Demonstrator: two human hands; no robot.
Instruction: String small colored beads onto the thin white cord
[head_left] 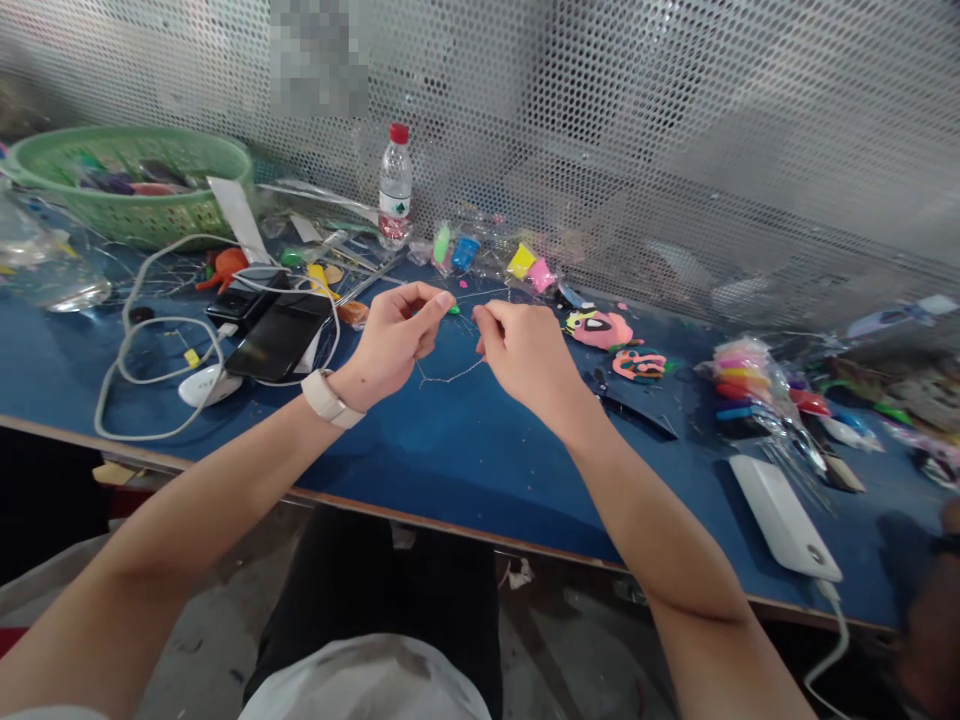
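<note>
Over the middle of the blue table, both hands hold a thin, twisted silvery wire (450, 380), bent into a loose angular loop. My left hand (394, 340), with a pale band on its wrist, is closed in a pinch on the wire's left side. Facing it, my right hand (525, 350) pinches the wire's right side with fingertips turned inward. A small green bit (454, 310) shows by my left thumb; whether it touches the wire I cannot tell. Right of my right hand lie a pink clay figure (600, 328) and a pink-and-dark clay piece (640, 365).
Behind stand a red-capped bottle (395, 190) and a perforated metal panel (637, 120). To the left are a green basket (142, 215), a black phone (277, 337) and looped white cable. A white power bank (784, 515) and bagged coloured clay (742, 375) lie right.
</note>
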